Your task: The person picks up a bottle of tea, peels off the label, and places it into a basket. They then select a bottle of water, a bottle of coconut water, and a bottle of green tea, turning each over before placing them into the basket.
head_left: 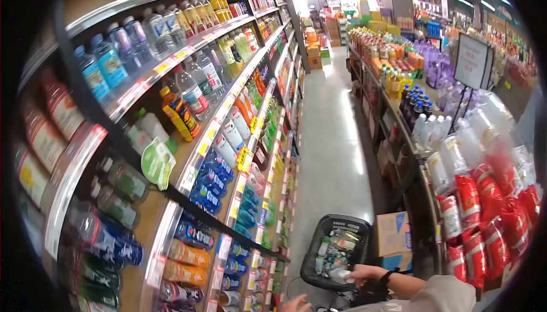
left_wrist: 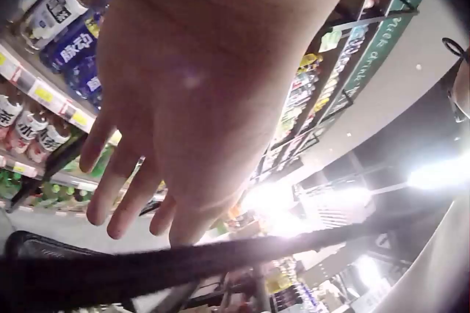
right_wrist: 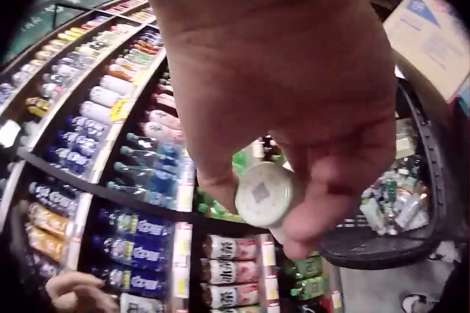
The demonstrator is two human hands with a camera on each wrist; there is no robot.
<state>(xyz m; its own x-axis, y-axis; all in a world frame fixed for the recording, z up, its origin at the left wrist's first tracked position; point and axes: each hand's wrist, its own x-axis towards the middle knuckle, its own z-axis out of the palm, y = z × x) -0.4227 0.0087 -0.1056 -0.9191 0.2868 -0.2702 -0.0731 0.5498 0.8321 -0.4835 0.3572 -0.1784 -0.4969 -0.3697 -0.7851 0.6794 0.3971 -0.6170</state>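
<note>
In the head view the right hand [head_left: 360,275] grips a white-capped bottle [head_left: 341,276] over the near end of a black basket [head_left: 311,255]. The right wrist view shows that hand [right_wrist: 283,100] with thumb and fingers round the bottle's pale round cap [right_wrist: 264,194]; the basket [right_wrist: 435,173] is beside it, with several small bottles and packs inside. The left hand [head_left: 297,304] is low in the head view, holding nothing. Its fingers hang extended and slightly spread in the left wrist view, where the hand [left_wrist: 191,107] is close to the camera, above the basket's rim [left_wrist: 44,239].
Shelves of drink bottles [head_left: 205,181] line the left side. On the right a long display [head_left: 419,152] carries bottles and red bags [head_left: 496,226]. A cardboard box [head_left: 393,233] stands beside the basket. The grey aisle floor [head_left: 330,141] runs between them.
</note>
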